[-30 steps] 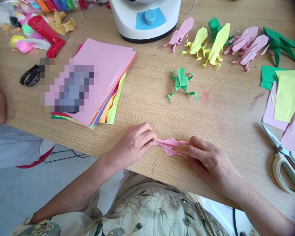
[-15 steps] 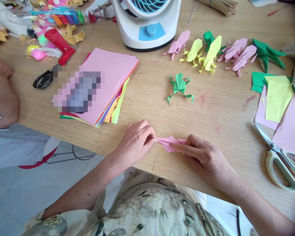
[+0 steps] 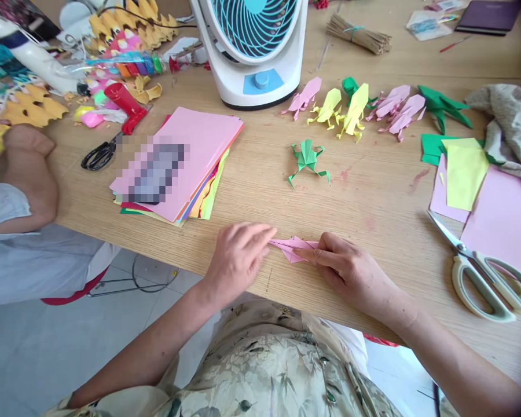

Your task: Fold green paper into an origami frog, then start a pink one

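Observation:
On the wooden table in front of me lies a narrow piece of folded pink paper [image 3: 293, 250], pointed at its left end and wider in the middle. My right hand [image 3: 347, 263] holds its right end, index finger pressed along the folds. My left hand [image 3: 243, 255] is at the pointed left tip, fingers stretched out and somewhat blurred; whether they touch the tip is hard to see. Beyond the hands stands a green origami frog [image 3: 307, 156]. Several more folded paper frogs, such as a yellow one [image 3: 355, 113], sit in a row behind it.
A stack of coloured paper [image 3: 200, 145] lies left, with a pixelated patch over it. Scissors [image 3: 481, 272] and cut paper sheets [image 3: 503, 214] are at right. A fan [image 3: 260, 69] stands at the back. Another person's arm [image 3: 32, 168] rests at the left edge.
My left hand has loosened its pinch on the pink paper's left tip and its fingers have straightened. My right hand keeps its hold. The camera view has tilted up and shifted.

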`<state>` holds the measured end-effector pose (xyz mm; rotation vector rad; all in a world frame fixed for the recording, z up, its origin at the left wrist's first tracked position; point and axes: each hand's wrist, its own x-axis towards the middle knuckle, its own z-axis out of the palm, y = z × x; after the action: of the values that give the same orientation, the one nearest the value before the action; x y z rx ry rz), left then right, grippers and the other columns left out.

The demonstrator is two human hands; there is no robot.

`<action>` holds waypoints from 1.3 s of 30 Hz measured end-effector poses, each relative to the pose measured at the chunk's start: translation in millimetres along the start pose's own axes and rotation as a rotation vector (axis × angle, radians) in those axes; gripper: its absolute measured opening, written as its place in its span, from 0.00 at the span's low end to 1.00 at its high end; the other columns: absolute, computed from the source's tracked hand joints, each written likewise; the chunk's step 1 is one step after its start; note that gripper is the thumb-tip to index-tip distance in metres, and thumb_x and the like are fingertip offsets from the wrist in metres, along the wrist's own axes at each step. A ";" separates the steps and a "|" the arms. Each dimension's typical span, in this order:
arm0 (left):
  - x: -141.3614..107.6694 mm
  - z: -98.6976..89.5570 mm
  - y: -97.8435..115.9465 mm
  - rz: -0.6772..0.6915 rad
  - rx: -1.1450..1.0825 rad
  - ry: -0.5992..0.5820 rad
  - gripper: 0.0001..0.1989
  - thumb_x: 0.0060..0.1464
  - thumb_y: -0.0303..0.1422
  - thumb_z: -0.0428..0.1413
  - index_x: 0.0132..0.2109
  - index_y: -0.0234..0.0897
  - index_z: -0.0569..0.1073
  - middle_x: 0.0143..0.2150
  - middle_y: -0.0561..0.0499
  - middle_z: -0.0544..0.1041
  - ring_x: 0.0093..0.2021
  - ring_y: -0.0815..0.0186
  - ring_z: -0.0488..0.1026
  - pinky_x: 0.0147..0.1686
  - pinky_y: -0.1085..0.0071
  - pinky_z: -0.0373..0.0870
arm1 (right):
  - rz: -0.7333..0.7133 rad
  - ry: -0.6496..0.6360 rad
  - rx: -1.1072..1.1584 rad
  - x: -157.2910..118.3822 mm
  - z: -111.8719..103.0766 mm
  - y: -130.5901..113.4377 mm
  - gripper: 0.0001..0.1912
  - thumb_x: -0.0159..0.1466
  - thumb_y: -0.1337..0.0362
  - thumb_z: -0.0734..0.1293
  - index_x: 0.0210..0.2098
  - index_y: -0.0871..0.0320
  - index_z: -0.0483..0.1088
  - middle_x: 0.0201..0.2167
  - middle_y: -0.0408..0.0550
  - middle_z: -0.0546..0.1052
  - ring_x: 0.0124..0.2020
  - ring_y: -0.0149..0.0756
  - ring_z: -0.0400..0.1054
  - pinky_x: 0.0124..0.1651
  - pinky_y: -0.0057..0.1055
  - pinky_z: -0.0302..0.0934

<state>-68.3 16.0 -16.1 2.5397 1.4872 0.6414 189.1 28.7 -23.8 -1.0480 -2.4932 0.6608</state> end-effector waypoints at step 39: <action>-12.0 20.7 32.7 0.241 0.105 -0.398 0.49 0.59 0.60 0.43 0.74 0.29 0.42 0.74 0.31 0.46 0.75 0.47 0.41 0.70 0.48 0.40 | 0.134 0.190 0.223 -7.8 -6.8 -4.4 0.04 0.70 0.67 0.61 0.39 0.57 0.67 0.31 0.45 0.72 0.29 0.30 0.66 0.33 0.27 0.60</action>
<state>-38.5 -8.8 -27.9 2.7395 1.1195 0.0676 195.1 22.2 -16.9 -1.1421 -2.1459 0.8165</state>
